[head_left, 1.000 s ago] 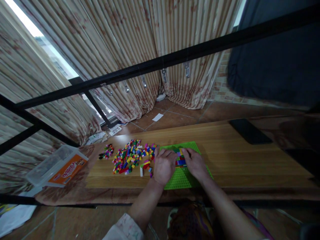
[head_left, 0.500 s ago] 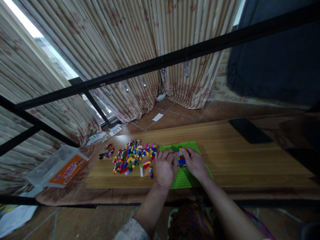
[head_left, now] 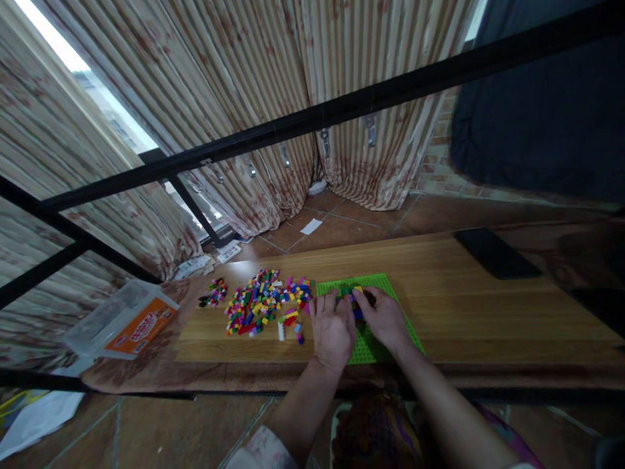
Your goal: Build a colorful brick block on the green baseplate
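Grip of the left hand and the right hand: fingers were curled inward over blue, green and yellow bricks partly visible between them; how tightly each closed, or whether either pinched a brick, could not be told. Beneath lay the green baseplate. From it, loose bricks covered the worktop toward 9 o'clock; a flat black device lay at 2 o'clock, striped curtains beyond at 12 o'clock.

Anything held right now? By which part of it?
Can't tell. Left hand and right hand are at the left and right sides of the bricks on the green board; the hands hide any grip.
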### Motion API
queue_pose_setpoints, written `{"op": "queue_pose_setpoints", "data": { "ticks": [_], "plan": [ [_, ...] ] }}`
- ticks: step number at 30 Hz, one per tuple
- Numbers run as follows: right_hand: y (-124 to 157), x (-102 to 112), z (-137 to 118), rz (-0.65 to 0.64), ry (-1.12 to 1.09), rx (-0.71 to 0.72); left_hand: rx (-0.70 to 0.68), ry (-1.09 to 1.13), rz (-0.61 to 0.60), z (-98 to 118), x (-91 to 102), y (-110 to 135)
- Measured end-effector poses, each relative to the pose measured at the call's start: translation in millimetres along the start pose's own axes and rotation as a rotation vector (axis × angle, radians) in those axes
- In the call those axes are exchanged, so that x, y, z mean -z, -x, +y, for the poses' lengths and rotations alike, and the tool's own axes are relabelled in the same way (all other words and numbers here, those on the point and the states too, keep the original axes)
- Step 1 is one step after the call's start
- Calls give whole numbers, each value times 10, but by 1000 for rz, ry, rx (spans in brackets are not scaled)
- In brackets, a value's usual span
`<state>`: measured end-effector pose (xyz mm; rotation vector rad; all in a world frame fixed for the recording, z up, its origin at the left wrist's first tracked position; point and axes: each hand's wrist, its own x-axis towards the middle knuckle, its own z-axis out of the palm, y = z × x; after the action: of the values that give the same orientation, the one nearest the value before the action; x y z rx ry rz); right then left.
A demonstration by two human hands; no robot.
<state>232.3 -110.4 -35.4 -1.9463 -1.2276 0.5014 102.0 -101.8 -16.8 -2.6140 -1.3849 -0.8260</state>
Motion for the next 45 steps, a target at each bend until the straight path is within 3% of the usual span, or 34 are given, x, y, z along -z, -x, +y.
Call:
{"op": "queue_pose_setpoints", "data": {
  "ticks": [10, 16, 19, 23, 27, 35, 41, 45],
  "plan": [
    [37, 31, -5, -9, -49, 22, 55, -10, -66, 62, 54, -12],
    [32, 117, 57, 15, -103, 18, 95, 94, 68, -19, 291, 233],
    [47, 150, 86, 17, -129, 11, 175, 100, 131, -263, 416, 480],
    [80, 196, 113, 21, -158, 20, 368, 56, 188, -822, 556, 806],
    [116, 218, 153, 39, -159, 22, 569, -20, 105, -1336, 688, 996],
    [235, 161, 297, 118, -155, 8, 809, -139, 11, -1869, 768, 973],
    [468, 169, 385, 272, -260, -1, 884, -165, 12, -2277, 782, 894],
    [738, 150, 351, 265, -260, -15, 897, -176, -33, -2461, 755, 823]
  ]
}}
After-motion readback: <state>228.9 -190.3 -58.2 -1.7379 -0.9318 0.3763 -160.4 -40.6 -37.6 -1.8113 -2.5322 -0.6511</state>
